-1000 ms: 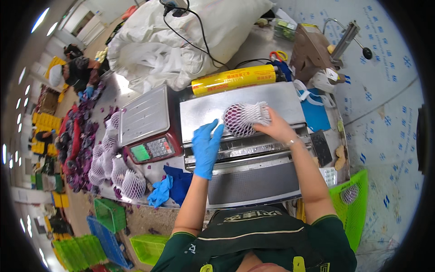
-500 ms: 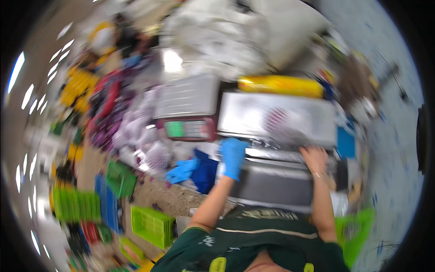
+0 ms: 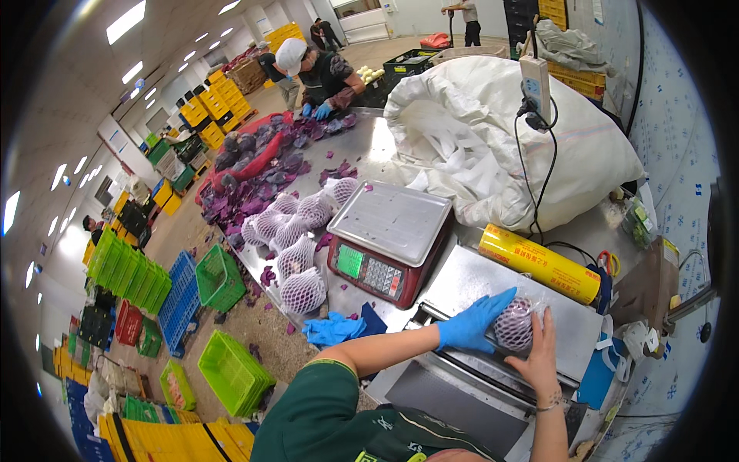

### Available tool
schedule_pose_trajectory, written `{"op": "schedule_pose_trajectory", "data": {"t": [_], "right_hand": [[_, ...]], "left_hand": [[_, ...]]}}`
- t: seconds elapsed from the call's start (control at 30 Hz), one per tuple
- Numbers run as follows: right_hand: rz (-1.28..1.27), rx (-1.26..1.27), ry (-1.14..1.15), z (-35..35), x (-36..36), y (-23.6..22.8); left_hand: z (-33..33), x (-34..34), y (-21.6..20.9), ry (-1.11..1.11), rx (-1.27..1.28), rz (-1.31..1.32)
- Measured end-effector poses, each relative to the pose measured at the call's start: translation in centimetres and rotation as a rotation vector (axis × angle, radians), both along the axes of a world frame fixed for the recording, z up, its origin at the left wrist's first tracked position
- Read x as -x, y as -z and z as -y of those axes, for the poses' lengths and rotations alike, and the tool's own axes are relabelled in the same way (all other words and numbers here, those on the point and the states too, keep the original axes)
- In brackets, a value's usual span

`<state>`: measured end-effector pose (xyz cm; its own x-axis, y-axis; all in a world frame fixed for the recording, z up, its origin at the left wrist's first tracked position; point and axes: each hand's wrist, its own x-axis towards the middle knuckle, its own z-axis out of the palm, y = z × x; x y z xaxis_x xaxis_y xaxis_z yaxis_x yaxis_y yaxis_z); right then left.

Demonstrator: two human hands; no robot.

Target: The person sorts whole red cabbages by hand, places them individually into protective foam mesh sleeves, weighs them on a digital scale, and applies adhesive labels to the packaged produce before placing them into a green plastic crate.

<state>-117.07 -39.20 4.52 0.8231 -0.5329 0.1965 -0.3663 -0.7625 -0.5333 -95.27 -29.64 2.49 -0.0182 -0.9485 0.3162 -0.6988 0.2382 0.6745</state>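
Observation:
A purple cabbage (image 3: 514, 326) in a white foam net sits over the front part of a metal film-wrapping machine (image 3: 469, 281), with clear film showing around it. My left hand (image 3: 471, 322), in a blue glove, presses against its left side with the fingers stretched forward. On the cabbage's right side is my bare right hand (image 3: 539, 354), its fingers pointing up and curved around it. Between them the two hands hold the cabbage. Their palms are partly hidden.
Left of the machine stands a red scale (image 3: 369, 269); several netted cabbages (image 3: 302, 291) lie beside it. A yellow film roll (image 3: 539, 263) lies behind the machine. A large white sack (image 3: 570, 154) fills the back. Across the table, a co-worker (image 3: 327, 81) handles purple leaves. Green crates (image 3: 231, 377) stand on the floor.
Both hands have left the machine's front edge and come to the cabbage's sides. The cabbage has moved nearer to me. My view has turned and is sharper.

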Motion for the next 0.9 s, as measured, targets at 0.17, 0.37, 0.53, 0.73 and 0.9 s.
{"op": "schedule_pose_trajectory", "data": {"t": [0.17,0.37,0.53,0.73,0.9], "right_hand": [[0.218,-0.526,0.042,6.4,-1.7,-0.7],[0.021,-0.672,0.017,-5.6,6.1,-2.3],[0.049,-1.106,0.213,-13.5,9.5,0.9],[0.307,-1.365,0.455,-15.5,9.4,6.6],[0.174,-1.332,0.509,-22.9,14.5,7.5]], "left_hand": [[3.7,0.0,-0.6,-0.046,-0.269,-0.376],[-10.0,3.9,-8.2,-0.067,-0.505,-0.261],[-15.9,5.7,-3.5,0.004,-0.68,-0.38],[-17.4,3.8,1.0,0.164,-1.145,-0.915],[-26.2,-3.2,2.9,0.196,-0.592,-0.435]]}}
